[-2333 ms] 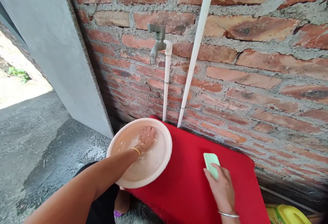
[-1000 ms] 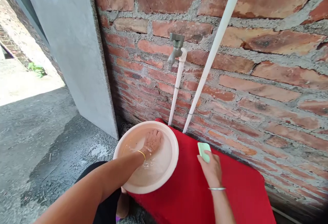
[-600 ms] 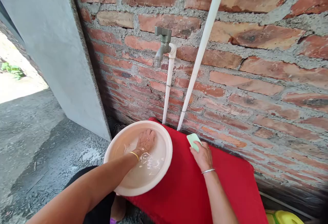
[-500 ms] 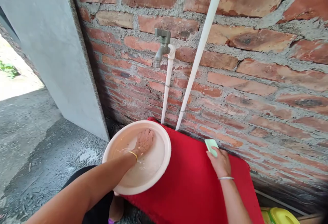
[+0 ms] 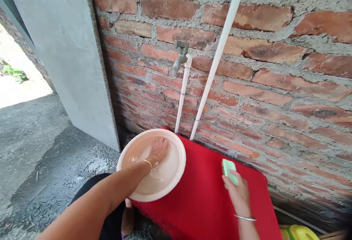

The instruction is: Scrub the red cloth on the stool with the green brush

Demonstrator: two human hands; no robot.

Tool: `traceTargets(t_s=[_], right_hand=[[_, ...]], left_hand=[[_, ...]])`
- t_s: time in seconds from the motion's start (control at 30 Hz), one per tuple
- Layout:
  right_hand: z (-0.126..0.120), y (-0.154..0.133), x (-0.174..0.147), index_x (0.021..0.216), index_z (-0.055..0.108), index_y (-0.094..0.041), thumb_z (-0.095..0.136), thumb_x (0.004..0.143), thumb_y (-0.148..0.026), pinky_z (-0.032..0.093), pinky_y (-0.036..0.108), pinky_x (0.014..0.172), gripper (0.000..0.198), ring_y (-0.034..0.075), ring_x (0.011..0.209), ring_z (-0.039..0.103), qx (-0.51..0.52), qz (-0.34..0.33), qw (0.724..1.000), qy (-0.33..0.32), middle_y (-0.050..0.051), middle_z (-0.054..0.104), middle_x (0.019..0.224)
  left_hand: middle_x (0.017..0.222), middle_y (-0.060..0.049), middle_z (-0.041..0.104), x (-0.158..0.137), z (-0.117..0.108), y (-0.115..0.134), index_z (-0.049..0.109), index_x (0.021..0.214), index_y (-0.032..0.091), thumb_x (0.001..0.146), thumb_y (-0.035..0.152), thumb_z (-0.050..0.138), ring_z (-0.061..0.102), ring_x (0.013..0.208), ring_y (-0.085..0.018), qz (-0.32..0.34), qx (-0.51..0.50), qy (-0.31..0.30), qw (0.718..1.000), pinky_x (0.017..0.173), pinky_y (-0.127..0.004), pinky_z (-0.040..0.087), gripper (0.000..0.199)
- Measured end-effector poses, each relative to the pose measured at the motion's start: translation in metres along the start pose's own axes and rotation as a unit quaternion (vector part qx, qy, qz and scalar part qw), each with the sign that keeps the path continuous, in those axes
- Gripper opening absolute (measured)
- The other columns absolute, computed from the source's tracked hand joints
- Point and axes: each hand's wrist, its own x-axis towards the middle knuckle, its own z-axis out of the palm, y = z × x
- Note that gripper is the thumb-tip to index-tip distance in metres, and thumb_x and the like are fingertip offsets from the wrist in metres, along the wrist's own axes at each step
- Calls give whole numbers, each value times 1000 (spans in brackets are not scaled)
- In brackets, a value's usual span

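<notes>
My left hand (image 5: 158,150) lies in the water of a pale pink basin (image 5: 180,170), palm down and fingers stretched out. A gold-coloured bangle circles that wrist. In my right hand (image 5: 239,190) is a light green scrubbing brush (image 5: 229,170), held over the right part of a red cloth or mat (image 5: 203,196). The brush's bristles show along its left edge, and my fingers wrap round its lower end. The basin rests at the left end of the red cloth.
A metal tap (image 5: 180,55) on a white pipe (image 5: 183,97) stands at the brick wall (image 5: 236,97). A second white pipe (image 5: 217,60) runs up beside it. At left a grey slab (image 5: 66,56) leans by wet concrete ground (image 5: 82,174). Something yellow (image 5: 301,232) sits at lower right.
My right hand has brought the brush slightly lower and turned it so the bristles show. My left hand stays in the basin's water. The view has shifted a little.
</notes>
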Motion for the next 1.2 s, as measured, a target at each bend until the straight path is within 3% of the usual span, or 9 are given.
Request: traceTargets(t_s=[0.17, 0.3, 0.47, 0.63, 0.73, 0.87, 0.97, 1.1, 1.2], right_hand=[[78, -100, -68, 108, 70, -24, 61, 75, -38, 54, 37, 87, 37, 25, 95, 65, 95, -110, 986, -77, 7, 64, 100], [84, -116, -89, 108, 71, -24, 62, 77, -31, 52, 36, 88, 32, 25, 97, 64, 30, -178, 979, -97, 7, 60, 99], [36, -55, -64, 112, 70, -23, 59, 76, -41, 50, 41, 97, 42, 28, 102, 62, -29, -113, 992, -51, 9, 60, 103], [-53, 48, -36, 115, 69, -20, 52, 74, -63, 49, 49, 97, 62, 35, 103, 61, -79, 46, 996, 17, 13, 63, 98], [-106, 104, -35, 111, 69, -20, 50, 71, -72, 49, 56, 89, 68, 44, 103, 60, -124, 102, 986, 55, 16, 66, 87], [-138, 126, -45, 105, 69, -25, 48, 68, -78, 48, 62, 80, 69, 50, 98, 59, -158, 119, 971, 132, 17, 64, 76], [-114, 88, -56, 107, 69, -27, 50, 70, -76, 49, 59, 84, 65, 44, 99, 60, -111, 83, 983, 119, 15, 65, 86], [-36, -2, -86, 107, 70, -23, 58, 73, -63, 54, 46, 88, 54, 31, 94, 64, 14, -20, 1000, 9, 11, 63, 101], [19, -62, -119, 104, 71, -25, 62, 76, -41, 54, 39, 89, 33, 26, 97, 65, 41, -126, 988, -73, 8, 62, 104]], left_hand=[[108, -14, 64, 1, -2, -1, 65, 106, 17, 97, 22, 40, 58, 103, -29, -4, -14, -1, 1000, 90, -42, 41, 27], [106, -14, 64, 1, 3, -4, 66, 105, 17, 97, 24, 41, 59, 103, -29, -1, -22, 11, 1000, 90, -42, 41, 27], [106, -15, 65, 2, 7, -6, 66, 105, 16, 97, 24, 39, 58, 100, -29, 9, -21, 12, 1000, 89, -42, 41, 29], [105, -15, 65, 2, 7, -5, 66, 104, 15, 98, 23, 38, 59, 99, -29, 10, -7, 15, 1000, 87, -41, 41, 30], [104, -15, 65, 2, 9, -5, 66, 102, 16, 98, 25, 37, 59, 98, -30, 15, 6, 25, 1000, 86, -41, 41, 31], [103, -15, 65, 3, 10, -5, 66, 101, 16, 97, 25, 38, 59, 98, -31, 18, 12, 35, 999, 85, -41, 41, 30], [103, -16, 65, 3, 11, -6, 66, 102, 16, 97, 24, 38, 59, 99, -32, 19, 11, 33, 999, 85, -43, 42, 30], [105, -16, 65, 4, 13, -6, 66, 104, 16, 97, 24, 39, 59, 99, -31, 15, 17, 28, 999, 86, -43, 42, 29], [104, -15, 65, 4, 14, -8, 66, 104, 16, 96, 23, 39, 60, 98, -30, 19, 17, 28, 999, 85, -42, 42, 29]])
